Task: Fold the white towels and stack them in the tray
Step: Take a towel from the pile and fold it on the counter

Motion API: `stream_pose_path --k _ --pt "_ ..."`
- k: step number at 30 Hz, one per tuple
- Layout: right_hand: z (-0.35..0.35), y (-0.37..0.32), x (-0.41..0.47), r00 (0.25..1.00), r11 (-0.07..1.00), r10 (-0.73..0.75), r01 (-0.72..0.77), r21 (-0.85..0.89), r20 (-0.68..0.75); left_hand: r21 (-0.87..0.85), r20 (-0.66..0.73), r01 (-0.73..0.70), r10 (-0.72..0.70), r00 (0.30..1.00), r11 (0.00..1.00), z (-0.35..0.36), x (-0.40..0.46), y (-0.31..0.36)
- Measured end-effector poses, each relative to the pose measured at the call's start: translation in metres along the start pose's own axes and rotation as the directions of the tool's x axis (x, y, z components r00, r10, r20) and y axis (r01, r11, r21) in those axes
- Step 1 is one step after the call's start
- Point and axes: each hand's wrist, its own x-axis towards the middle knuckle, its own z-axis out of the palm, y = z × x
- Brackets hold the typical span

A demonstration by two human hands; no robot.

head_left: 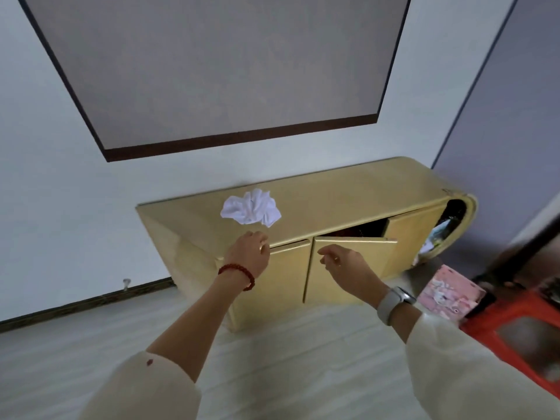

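Observation:
A crumpled white towel (251, 210) lies on the top of a low yellow cabinet (348, 195), towards its left half. My left hand (250, 251), with a red bead bracelet at the wrist, reaches out just below the towel at the cabinet's front edge; its fingers are loosely curled and hold nothing. My right hand (344, 265), with a watch at the wrist, hovers in front of the cabinet doors, fingers relaxed and empty. No tray is in view.
One cabinet door (351, 262) stands ajar, with a dark inside behind it. The cabinet's rounded right end is open with items inside. A pink box (448, 291) and a red plastic stool (521, 331) stand on the pale floor at the right. A framed panel hangs on the wall.

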Motion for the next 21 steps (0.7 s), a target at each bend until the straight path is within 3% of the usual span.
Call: stream_pose_path --k 6,10,13,16,21 --pt "0.006 0.056 0.141 0.993 0.999 0.044 -0.047 0.023 0.108 -0.167 0.054 0.197 -0.190 0.980 0.966 0.060 0.136 -0.008" --pt "0.025 0.092 0.238 0.979 1.000 -0.019 0.014 0.023 0.202 -0.277 0.039 0.398 -0.403 0.914 0.875 0.108 0.213 -0.030" --pt "0.037 0.112 0.299 0.952 1.000 -0.028 0.024 0.017 0.306 -0.379 0.036 0.540 -0.571 0.820 0.752 0.135 0.262 -0.044" --pt "0.047 0.121 0.346 0.915 1.000 -0.030 0.031 0.005 0.402 -0.471 0.076 0.683 -0.745 0.662 0.558 0.154 0.297 -0.057" --pt "0.074 0.119 0.409 0.867 0.995 -0.083 0.101 -0.009 0.491 -0.466 0.156 0.791 -0.844 0.514 0.395 0.185 0.334 -0.082"
